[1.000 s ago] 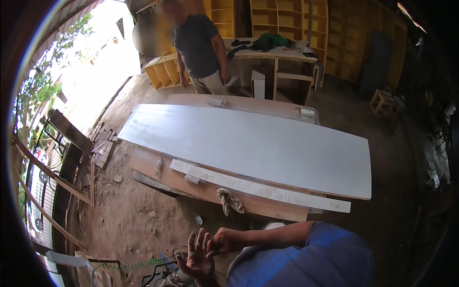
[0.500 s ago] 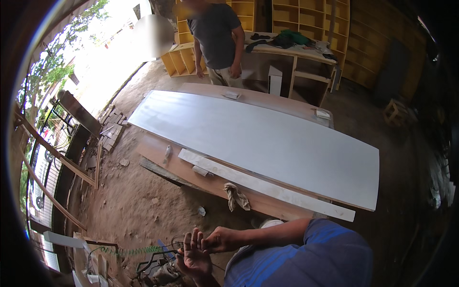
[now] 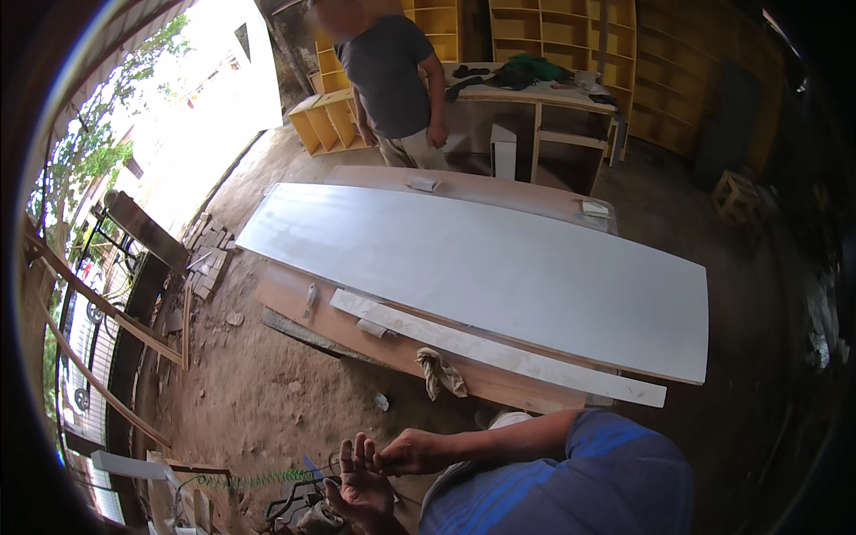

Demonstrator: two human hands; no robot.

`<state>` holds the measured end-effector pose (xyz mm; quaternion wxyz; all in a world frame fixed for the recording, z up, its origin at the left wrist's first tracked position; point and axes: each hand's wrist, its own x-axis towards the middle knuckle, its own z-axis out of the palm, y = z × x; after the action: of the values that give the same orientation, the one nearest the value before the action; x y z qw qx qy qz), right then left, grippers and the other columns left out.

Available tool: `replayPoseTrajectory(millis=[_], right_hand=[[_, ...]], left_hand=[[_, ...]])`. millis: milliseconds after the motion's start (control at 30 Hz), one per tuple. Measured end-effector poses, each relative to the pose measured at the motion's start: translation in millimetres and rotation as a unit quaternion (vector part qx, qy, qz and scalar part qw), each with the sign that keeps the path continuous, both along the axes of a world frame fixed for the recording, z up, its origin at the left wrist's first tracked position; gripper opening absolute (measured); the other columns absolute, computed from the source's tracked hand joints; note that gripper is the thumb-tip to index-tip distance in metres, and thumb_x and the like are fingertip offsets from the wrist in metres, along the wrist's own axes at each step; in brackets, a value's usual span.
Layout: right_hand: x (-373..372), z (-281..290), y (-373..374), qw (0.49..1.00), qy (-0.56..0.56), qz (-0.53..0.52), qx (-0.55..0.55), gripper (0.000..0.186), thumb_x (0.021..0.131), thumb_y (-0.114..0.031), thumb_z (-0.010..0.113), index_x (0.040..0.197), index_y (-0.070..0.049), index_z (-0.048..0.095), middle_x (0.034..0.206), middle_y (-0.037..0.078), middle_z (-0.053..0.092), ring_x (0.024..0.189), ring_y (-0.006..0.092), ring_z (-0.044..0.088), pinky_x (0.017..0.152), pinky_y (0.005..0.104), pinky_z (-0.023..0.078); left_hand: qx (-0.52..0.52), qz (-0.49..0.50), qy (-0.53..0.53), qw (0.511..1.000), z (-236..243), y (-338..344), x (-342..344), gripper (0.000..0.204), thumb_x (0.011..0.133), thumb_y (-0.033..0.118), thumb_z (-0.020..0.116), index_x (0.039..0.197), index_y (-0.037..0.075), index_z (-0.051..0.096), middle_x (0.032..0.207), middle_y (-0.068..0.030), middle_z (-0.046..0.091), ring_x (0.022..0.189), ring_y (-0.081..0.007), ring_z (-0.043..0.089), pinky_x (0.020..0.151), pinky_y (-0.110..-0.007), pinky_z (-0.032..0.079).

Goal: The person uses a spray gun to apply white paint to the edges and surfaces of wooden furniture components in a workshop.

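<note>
My left hand (image 3: pixel 364 484) is open low in the view, palm up with its fingers stretched and apart. My right hand (image 3: pixel 415 452) is closed beside the left fingers; what it holds, if anything, I cannot make out. Just left of my hands, a green coiled hose (image 3: pixel 254 481) runs toward some dark metal equipment (image 3: pixel 299 506). Beyond my hands lies a long, pale, glossy panel (image 3: pixel 499 267) on a brown board (image 3: pixel 294 287). A narrow white strip (image 3: pixel 526 351) rests along its near side, with a crumpled cloth (image 3: pixel 440 373) at the board's near edge.
A person (image 3: pixel 392 85) stands across the panel. Behind are yellow shelves (image 3: pixel 539 28) and a workbench (image 3: pixel 499 91) bearing dark and green cloth. A small knife-like tool (image 3: pixel 310 296) and small blocks lie on the board. Bricks (image 3: pixel 208 267) and timber pieces (image 3: pixel 143 318) are at left.
My view has shifted slightly. My left hand remains open beside the closed right hand, with little movement. The person across the panel shows a little further left.
</note>
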<state>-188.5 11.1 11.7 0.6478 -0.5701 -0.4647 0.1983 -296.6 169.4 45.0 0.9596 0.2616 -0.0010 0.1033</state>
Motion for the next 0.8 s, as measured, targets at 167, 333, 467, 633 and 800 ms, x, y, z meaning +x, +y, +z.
replayPoseTrajectory(millis=[167, 333, 467, 633, 800], right_hand=[[-8, 11, -10, 0.997, 0.064, 0.005, 0.034, 0.017, 0.096, -0.016, 0.074, 0.092, -0.002, 0.067, 0.07, 0.015, 0.062, 0.057, 0.0223, 0.051, 0.059, 0.0385, 0.046], [-8, 6, -18, 0.998, 0.057, -0.03, -0.029, 0.016, 0.097, -0.016, 0.076, 0.097, -0.001, 0.068, 0.069, 0.006, 0.061, 0.063, 0.0111, 0.051, 0.061, 0.0334, 0.046], [-11, 5, -24, 0.998, 0.062, -0.021, -0.007, 0.019, 0.096, -0.02, 0.078, 0.099, -0.003, 0.07, 0.071, 0.009, 0.064, 0.064, 0.0107, 0.054, 0.062, 0.0333, 0.047], [-13, 22, -25, 0.997, 0.077, 0.01, -0.009, 0.017, 0.096, -0.021, 0.076, 0.103, -0.006, 0.072, 0.076, 0.014, 0.067, 0.065, 0.0121, 0.059, 0.063, 0.0332, 0.049], [-6, 0, -18, 0.998, 0.025, 0.003, -0.058, 0.016, 0.097, -0.02, 0.075, 0.101, -0.005, 0.07, 0.072, 0.012, 0.062, 0.063, 0.0123, 0.055, 0.062, 0.0334, 0.048]], left_hand=[[0.024, -0.021, 0.017, 0.999, 5, 2, 2, 0.089, 0.098, 0.061, 0.056, 0.156, -0.003, 0.036, 0.157, -0.0298, 0.042, 0.143, -0.0413, 0.047, 0.117, -0.05, 0.043], [0.025, -0.056, 0.028, 0.998, 3, -12, 6, 0.086, 0.098, 0.06, 0.052, 0.155, -0.003, 0.039, 0.156, -0.0299, 0.043, 0.142, -0.0405, 0.048, 0.115, -0.048, 0.046], [0.031, -0.044, 0.007, 0.999, 4, -12, 8, 0.083, 0.1, 0.059, 0.052, 0.153, -0.004, 0.041, 0.153, -0.0296, 0.047, 0.14, -0.04, 0.05, 0.116, -0.049, 0.045], [0.024, -0.031, 0.038, 0.999, 1, -8, 0, 0.086, 0.098, 0.061, 0.053, 0.154, -0.004, 0.04, 0.152, -0.0299, 0.048, 0.139, -0.0404, 0.051, 0.116, -0.049, 0.044], [0.01, -0.026, 0.064, 0.998, -1, -16, -2, 0.087, 0.096, 0.059, 0.05, 0.154, -0.004, 0.04, 0.151, -0.0296, 0.049, 0.137, -0.0405, 0.052, 0.113, -0.048, 0.045]])
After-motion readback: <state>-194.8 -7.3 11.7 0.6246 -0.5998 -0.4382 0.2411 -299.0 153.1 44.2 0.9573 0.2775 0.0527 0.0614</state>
